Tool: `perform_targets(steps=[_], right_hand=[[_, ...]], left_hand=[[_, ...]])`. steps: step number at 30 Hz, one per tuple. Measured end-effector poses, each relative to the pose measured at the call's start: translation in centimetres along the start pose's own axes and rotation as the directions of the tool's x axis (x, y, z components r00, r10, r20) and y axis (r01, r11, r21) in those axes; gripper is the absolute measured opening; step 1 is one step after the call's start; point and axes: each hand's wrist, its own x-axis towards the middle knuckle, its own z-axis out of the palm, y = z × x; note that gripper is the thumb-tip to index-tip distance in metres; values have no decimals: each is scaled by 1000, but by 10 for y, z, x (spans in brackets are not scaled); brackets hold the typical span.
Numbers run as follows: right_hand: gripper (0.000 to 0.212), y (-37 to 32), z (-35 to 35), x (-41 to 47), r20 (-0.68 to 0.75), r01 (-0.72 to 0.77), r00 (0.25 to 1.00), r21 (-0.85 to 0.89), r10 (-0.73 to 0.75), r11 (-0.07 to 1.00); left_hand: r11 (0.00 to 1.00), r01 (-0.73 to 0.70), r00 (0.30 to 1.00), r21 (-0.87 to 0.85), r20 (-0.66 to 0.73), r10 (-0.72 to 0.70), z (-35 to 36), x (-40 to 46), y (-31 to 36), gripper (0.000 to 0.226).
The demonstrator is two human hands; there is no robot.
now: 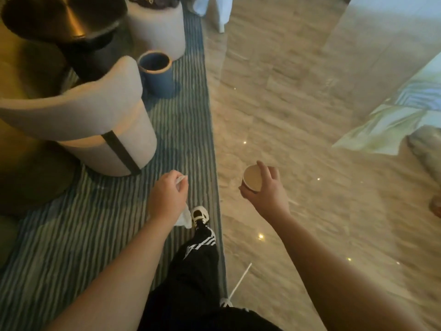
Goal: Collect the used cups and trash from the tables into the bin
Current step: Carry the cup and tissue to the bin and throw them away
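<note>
My right hand point(267, 189) grips a brown paper cup point(252, 176) from the side, its open mouth tilted toward the camera, held over the polished stone floor. My left hand point(167, 197) is closed around a crumpled white napkin point(185, 217); part of it hangs below the fist and a corner pokes out by the fingers. A blue round bin point(158, 76) with a tan rim stands on the striped carpet ahead and to the left, past the grey chair. Its inside looks dark.
A grey tub chair point(95, 125) stands close on the left beside a round gold table point(21, 68) with a dark base. A second grey seat point(158, 29) sits beyond the bin. My own leg and shoe point(200, 215) are below the hands. The striped carpet point(71, 247) meets the glossy floor point(310, 115) at the centre.
</note>
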Motion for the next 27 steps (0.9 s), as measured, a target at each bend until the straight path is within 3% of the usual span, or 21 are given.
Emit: perform_targets(steps=[6,13,27], right_hand=[[82,-24,34,194,46,56,997,-11,-55,998],[81,-103,40,414,46,89,995,3,-89,996],[82,-222,134,735,233,291,930,1,-283,957]], left_hand=[[1000,-23,999,-18,-44,22,34,192,-9,14],[999,30,999,-23,-43,-31,15,407,-14,19],[966,259,956,10,-145,-255,25,693,-74,18]])
